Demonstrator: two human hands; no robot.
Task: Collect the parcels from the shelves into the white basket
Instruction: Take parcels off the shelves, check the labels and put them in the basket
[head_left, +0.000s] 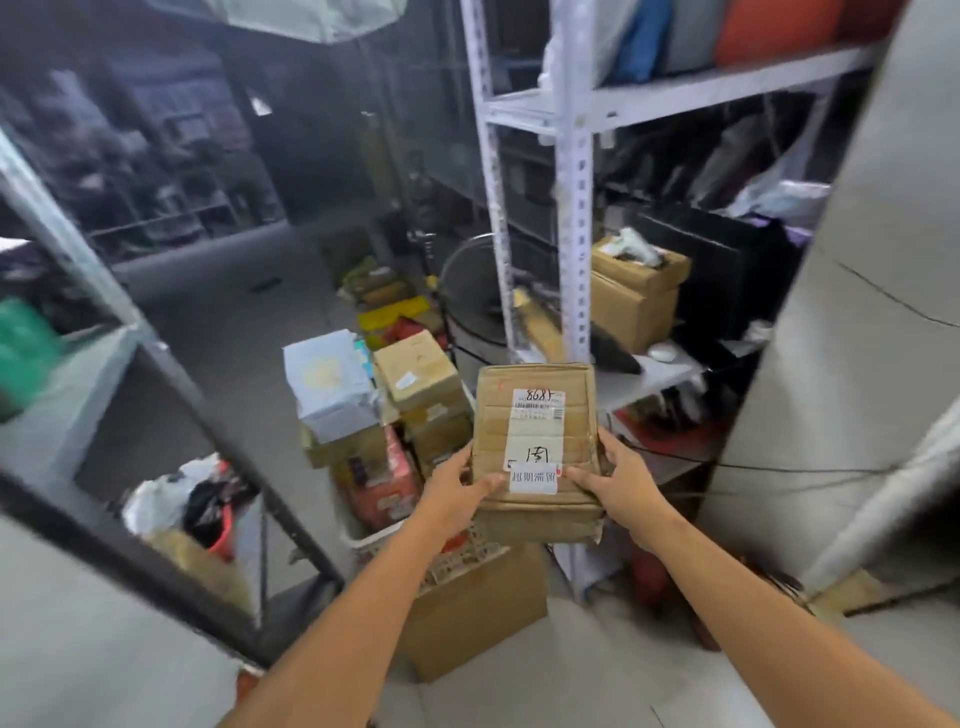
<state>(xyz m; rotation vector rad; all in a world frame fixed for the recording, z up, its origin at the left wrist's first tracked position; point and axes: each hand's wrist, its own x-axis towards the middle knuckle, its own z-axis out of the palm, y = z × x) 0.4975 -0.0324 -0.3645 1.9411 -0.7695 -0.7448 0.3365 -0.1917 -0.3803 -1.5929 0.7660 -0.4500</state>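
Cardboard parcel (label: "8685")

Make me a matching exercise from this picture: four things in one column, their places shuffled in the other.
Things
1. taped brown parcel
2. grey-wrapped parcel
3. open cardboard box
4. white basket

Places
A. on a shelf of the white rack
B. low down, holding the pile of parcels
C. gripped by the left hand and right hand
D. on top of the pile, left side

Pairs: 1-C, 2-D, 3-A, 4-B
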